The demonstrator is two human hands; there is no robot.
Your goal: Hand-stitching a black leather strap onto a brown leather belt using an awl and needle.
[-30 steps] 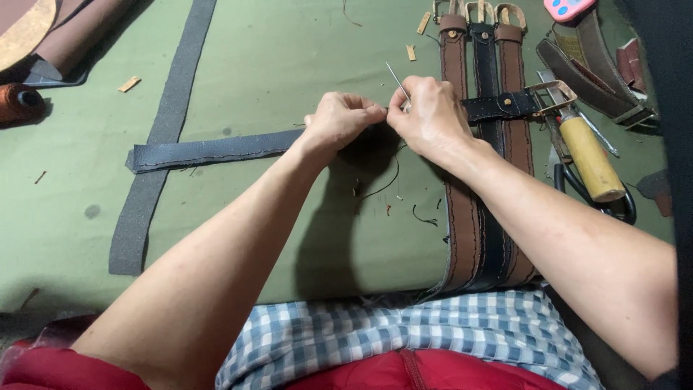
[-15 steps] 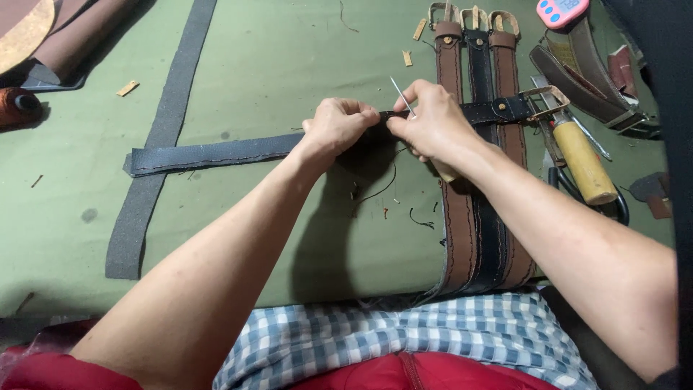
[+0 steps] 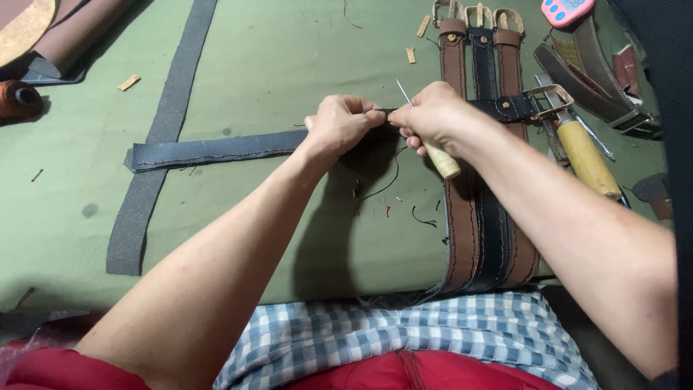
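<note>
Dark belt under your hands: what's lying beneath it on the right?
The dark belt crosses over three finished belts lying lengthwise on the green mat. Left hand and right hand cover the stretch being worked, so what lies beneath there cannot be seen.

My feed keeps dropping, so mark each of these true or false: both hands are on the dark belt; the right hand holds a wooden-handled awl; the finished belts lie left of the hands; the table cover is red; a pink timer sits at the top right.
1. Both hands are on the dark belt. True: left hand and right hand pinch it.
2. The right hand holds a wooden-handled awl. True.
3. The finished belts lie left of the hands. False: they lie to the right, under the right forearm.
4. The table cover is red. False: it is green.
5. A pink timer sits at the top right. True.
</note>
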